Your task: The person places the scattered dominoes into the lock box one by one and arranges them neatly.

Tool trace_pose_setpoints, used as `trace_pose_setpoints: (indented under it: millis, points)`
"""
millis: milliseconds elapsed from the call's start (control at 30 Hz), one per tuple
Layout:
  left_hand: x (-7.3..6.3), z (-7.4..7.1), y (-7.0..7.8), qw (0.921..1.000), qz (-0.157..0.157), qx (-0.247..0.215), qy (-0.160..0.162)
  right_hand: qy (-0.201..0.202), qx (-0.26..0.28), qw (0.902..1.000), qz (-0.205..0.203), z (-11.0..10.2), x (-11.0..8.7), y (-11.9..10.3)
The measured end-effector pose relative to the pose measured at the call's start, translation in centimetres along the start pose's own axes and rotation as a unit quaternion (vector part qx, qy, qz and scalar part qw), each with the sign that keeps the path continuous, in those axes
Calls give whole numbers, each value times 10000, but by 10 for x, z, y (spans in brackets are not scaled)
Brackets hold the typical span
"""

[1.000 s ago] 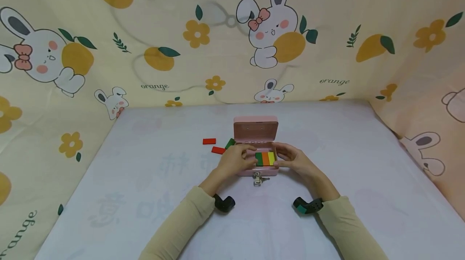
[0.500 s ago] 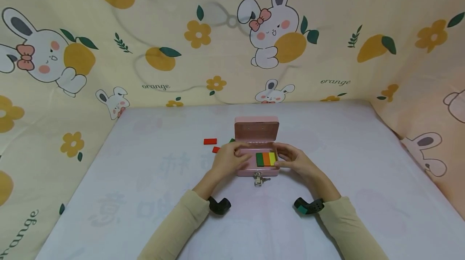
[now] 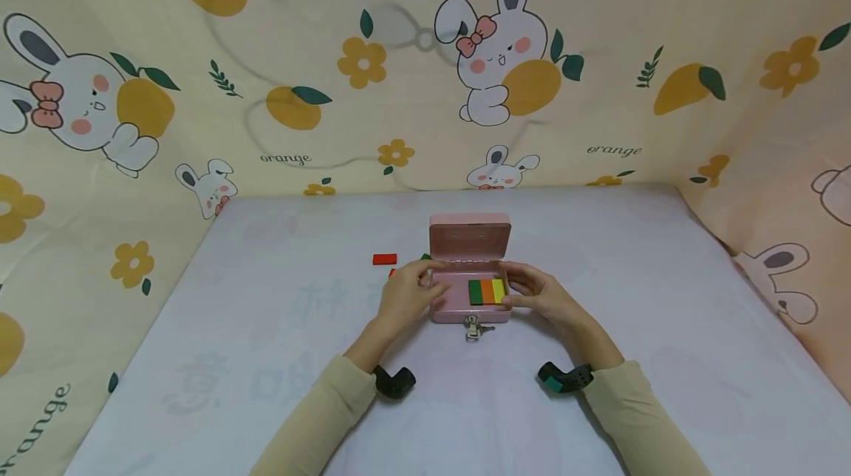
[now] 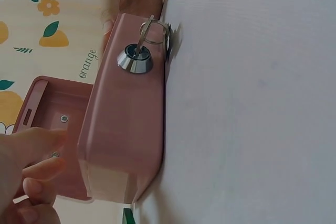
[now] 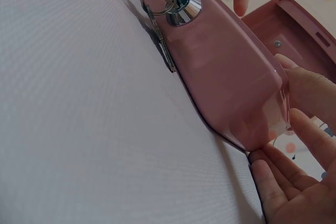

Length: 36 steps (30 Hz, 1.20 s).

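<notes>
A pink metal cash box (image 3: 455,310) stands on the table with its lid (image 3: 469,238) raised. Inside, at the right end, lie a green block (image 3: 475,292), an orange block (image 3: 487,291) and a yellow block (image 3: 499,290) side by side. My right hand (image 3: 541,293) grips the box's right end, thumb at the rim and other fingers against the outer wall. Over the box's left edge, my left hand (image 3: 405,293) has loosely bent fingers with nothing between them. A lock with keys (image 4: 137,59) sits on the front wall.
Left of the box lie a red block (image 3: 384,259), another red block (image 3: 392,272) mostly behind my left hand, and a green block (image 3: 425,256) partly hidden. Patterned cloth (image 3: 399,77) hangs behind the white table (image 3: 598,254).
My left hand has drawn back leftward from inside the box to its left edge, covering more of the nearer red block. My right hand has stayed on the box.
</notes>
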<state>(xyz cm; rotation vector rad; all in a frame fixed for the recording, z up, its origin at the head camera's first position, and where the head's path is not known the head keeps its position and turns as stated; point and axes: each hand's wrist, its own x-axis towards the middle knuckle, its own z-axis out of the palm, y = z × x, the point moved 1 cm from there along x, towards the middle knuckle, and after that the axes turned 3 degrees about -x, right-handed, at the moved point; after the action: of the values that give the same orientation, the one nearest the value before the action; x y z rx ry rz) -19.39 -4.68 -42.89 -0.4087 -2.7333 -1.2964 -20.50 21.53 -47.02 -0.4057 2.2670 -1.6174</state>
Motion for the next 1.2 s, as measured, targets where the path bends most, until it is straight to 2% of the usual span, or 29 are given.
trace_pose_setpoints:
  millis: [300, 533, 900, 1200]
  points:
    - [-2, -4, -6, 9995, -9, 113, 307, -14, 41, 10000, -15, 0, 0, -1]
    - [-2, -4, -16, 9981, -475, 150, 376, 2, 121, 9999, -27, 0, 0, -1]
    - [-2, -8, -32, 9948, -826, 304, 512, -26, 23, 9999, -135, 0, 0, -2]
    - [-4, -14, -35, 9874, -1362, 537, 596, -3, -84, 9998, -166, 0, 0, -2]
